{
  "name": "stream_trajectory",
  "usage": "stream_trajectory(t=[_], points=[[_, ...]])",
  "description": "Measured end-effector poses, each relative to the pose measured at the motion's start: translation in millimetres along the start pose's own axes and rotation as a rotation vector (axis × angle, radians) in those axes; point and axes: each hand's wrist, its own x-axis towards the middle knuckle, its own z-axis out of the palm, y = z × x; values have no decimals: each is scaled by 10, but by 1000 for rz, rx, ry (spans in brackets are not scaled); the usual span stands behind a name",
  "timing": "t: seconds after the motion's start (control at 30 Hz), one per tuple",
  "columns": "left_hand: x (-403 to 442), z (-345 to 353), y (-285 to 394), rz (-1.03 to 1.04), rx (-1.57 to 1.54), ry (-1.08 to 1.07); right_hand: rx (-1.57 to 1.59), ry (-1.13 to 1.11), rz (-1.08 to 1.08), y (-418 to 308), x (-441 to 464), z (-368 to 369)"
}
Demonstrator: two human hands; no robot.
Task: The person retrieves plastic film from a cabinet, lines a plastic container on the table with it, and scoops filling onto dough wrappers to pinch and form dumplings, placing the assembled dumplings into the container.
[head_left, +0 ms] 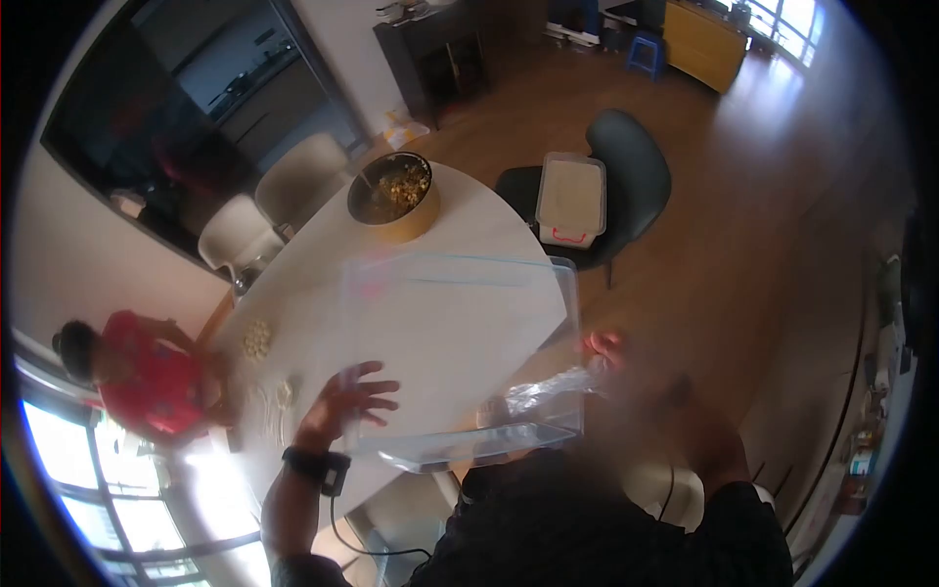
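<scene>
A large clear plastic box (460, 262) is held above the near part of the white table (284, 293). My left hand (354, 403) is at the box's left side, with its fingers spread. At the right wall, the reddish fingers of my right hand (603, 347) are curled against the box; the rest of that hand is blurred. Crinkled clear plastic film (553, 391) shows between the box and my right hand. Small pale pieces (256, 339) lie in a round cluster at the table's left, beside a small pale heap (285, 395).
A pot of mixed food (394, 201) stands at the table's far end. A lidded container (572, 201) rests on a dark chair (631, 186). Pale chairs (303, 181) line the left side. A person in red (161, 377) is at the table's left edge.
</scene>
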Motion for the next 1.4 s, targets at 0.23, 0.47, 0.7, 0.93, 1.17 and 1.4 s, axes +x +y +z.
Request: stream_trajectory(t=[0.23, 0.47, 0.7, 0.93, 1.17, 1.4], points=[[1632, -371, 379, -167, 103, -498, -80, 31, -77, 579, 125, 321], [2431, -1292, 543, -90, 137, -406, -703, 275, -332, 456, -260, 743], [3177, -2200, 524, -23, -354, 285, -337, 439, -57, 1488, -150, 956], [3728, -2129, 679, -207, -368, 316, -638, 485, -170, 1567, -313, 1143], [4001, -2009, 689, -111, -529, 220, -18, 547, 105, 1991, -310, 1221], [4420, -2309, 329, -37, -575, 168, 6, 676, 58, 1994, -322, 1198]])
